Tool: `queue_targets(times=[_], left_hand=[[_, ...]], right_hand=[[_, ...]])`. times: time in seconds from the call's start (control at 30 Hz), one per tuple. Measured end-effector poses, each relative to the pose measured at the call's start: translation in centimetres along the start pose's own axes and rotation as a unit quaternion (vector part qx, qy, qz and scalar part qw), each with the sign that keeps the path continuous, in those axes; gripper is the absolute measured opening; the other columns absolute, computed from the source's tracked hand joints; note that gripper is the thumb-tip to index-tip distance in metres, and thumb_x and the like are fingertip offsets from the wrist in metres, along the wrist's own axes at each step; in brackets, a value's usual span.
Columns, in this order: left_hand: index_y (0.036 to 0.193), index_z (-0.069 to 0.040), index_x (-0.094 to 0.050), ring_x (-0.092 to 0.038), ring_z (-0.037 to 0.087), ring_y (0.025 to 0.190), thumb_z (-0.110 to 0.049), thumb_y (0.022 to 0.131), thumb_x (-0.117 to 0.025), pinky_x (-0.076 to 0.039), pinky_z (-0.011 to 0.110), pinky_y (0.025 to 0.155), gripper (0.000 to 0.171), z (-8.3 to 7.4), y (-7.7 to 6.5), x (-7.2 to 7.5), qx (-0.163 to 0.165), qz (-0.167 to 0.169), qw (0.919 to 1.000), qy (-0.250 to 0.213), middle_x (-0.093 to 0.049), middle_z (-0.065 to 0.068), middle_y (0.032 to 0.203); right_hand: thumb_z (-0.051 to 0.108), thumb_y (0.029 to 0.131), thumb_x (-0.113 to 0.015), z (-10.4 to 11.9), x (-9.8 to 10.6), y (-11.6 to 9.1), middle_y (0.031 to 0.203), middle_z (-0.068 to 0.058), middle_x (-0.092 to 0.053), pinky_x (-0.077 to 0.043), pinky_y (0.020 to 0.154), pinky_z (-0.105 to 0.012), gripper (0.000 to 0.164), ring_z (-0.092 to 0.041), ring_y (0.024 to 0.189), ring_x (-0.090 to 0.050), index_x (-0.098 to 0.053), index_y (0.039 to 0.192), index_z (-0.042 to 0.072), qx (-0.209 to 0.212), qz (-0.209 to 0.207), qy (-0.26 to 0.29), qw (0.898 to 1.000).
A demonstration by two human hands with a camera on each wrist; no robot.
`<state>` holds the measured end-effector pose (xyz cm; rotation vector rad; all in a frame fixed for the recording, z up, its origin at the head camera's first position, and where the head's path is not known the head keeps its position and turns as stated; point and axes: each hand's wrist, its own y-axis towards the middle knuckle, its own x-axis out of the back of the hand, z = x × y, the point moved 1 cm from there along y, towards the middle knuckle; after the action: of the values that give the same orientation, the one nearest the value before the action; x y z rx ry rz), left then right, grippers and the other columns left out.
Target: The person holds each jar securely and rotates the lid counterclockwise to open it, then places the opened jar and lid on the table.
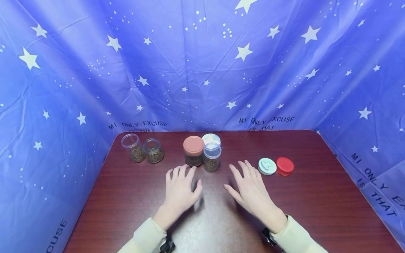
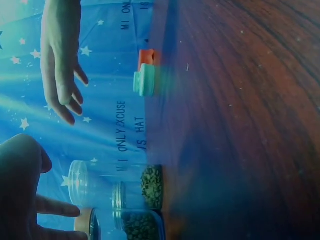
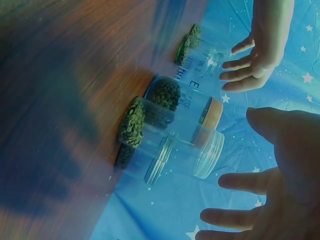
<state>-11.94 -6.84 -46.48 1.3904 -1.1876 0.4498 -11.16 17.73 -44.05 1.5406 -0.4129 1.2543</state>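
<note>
My left hand hovers over the table with fingers spread, just in front of a pink-lidded jar with dark contents. To its right, my right hand is held with fingers extended, apart from everything. Between and beyond the hands stands a clear jar partly filled with brownish-green granules; whether its top is covered, I cannot tell. It partly hides a white-topped jar. In the right wrist view, granules show at the bottom of the clear jar. Neither hand holds anything.
At the back left stand a tall clear jar and a shorter clear jar, both with granules low inside. A mint-green lid and a red lid lie on the right. Blue star-printed cloth surrounds the wooden table.
</note>
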Motion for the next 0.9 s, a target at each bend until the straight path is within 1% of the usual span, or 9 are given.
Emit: queue_targets(times=[0.17,0.3,0.43,0.5,0.57,0.67,0.8,0.9], left_hand=[[0.124,-0.012,-0.07,-0.06,0.032,0.115,-0.036,0.09,-0.062,-0.039,0.062,0.103,0.043,0.1,-0.4,-0.3,-0.008,-0.002,1.0,-0.003,-0.067,0.012,0.121],[0.121,-0.011,-0.071,-0.06,0.032,0.113,-0.036,0.089,-0.063,-0.039,0.062,0.103,0.041,0.1,-0.4,-0.2,-0.008,-0.004,0.9999,-0.005,-0.067,0.012,0.119],[0.122,-0.011,-0.071,-0.06,0.032,0.113,-0.036,0.089,-0.064,-0.039,0.063,0.103,0.042,0.2,-0.4,-0.3,-0.006,0.002,1.0,0.003,-0.067,0.011,0.119],[0.122,-0.011,-0.071,-0.061,0.033,0.111,-0.038,0.089,-0.066,-0.04,0.064,0.102,0.043,0.2,-0.4,-0.3,-0.008,0.004,0.9999,0.007,-0.068,0.012,0.117],[0.121,-0.01,-0.071,-0.061,0.034,0.109,-0.04,0.088,-0.066,-0.041,0.064,0.102,0.044,0.3,-0.4,-0.4,-0.011,0.004,0.9999,0.012,-0.068,0.013,0.114],[0.119,-0.009,-0.072,-0.062,0.035,0.105,-0.043,0.088,-0.066,-0.041,0.063,0.101,0.046,0.3,-0.5,-0.6,-0.015,0.003,0.9998,0.017,-0.068,0.014,0.11],[0.119,-0.01,-0.072,-0.062,0.035,0.104,-0.044,0.088,-0.065,-0.041,0.063,0.1,0.047,0.4,-0.7,-0.9,-0.015,0.004,0.9996,0.024,-0.068,0.014,0.11],[0.122,-0.011,-0.071,-0.062,0.035,0.105,-0.044,0.088,-0.064,-0.042,0.062,0.1,0.048,0.4,-0.7,-1.0,-0.016,0.004,0.9995,0.028,-0.069,0.013,0.111]], right_hand=[[0.039,0.087,-0.078,0.1,-0.2,0.4,0.132,-0.033,-0.057,-0.046,0.097,-0.066,0.063,-0.053,0.126,-0.054,-0.063,0.133,-0.002,0.001,0.003,0.0,1.0],[0.034,0.088,-0.079,-0.1,-0.2,1.5,0.129,-0.031,-0.059,-0.051,0.092,-0.063,0.059,-0.049,0.118,-0.059,-0.062,0.132,-0.002,0.002,0.008,0.02,1.0],[0.031,0.092,-0.077,-0.4,-0.2,3.7,0.125,-0.023,-0.061,-0.055,0.085,-0.056,0.051,-0.041,0.105,-0.064,-0.063,0.131,0.001,0.012,0.01,0.047,0.999],[0.03,0.092,-0.077,-0.6,-0.4,4.9,0.124,-0.02,-0.061,-0.056,0.082,-0.054,0.05,-0.038,0.101,-0.065,-0.063,0.131,0.003,0.017,0.006,0.059,0.998],[0.031,0.091,-0.079,-0.8,-0.7,6.1,0.124,-0.02,-0.059,-0.057,0.078,-0.052,0.051,-0.037,0.098,-0.065,-0.063,0.131,0.004,0.023,0.002,0.066,0.998],[0.033,0.089,-0.081,-0.9,-1.6,7.8,0.126,-0.023,-0.056,-0.058,0.071,-0.053,0.057,-0.037,0.094,-0.065,-0.06,0.133,0.005,0.028,0.002,0.067,0.997],[0.039,0.087,-0.081,-0.8,-2.7,9.7,0.124,-0.025,-0.056,-0.058,0.067,-0.054,0.059,-0.038,0.091,-0.065,-0.059,0.131,0.007,0.029,0.024,0.056,0.998],[0.042,0.087,-0.08,-0.8,-3.4,10.6,0.121,-0.024,-0.057,-0.058,0.065,-0.054,0.06,-0.037,0.091,-0.065,-0.058,0.131,0.008,0.022,0.048,0.048,0.997]])
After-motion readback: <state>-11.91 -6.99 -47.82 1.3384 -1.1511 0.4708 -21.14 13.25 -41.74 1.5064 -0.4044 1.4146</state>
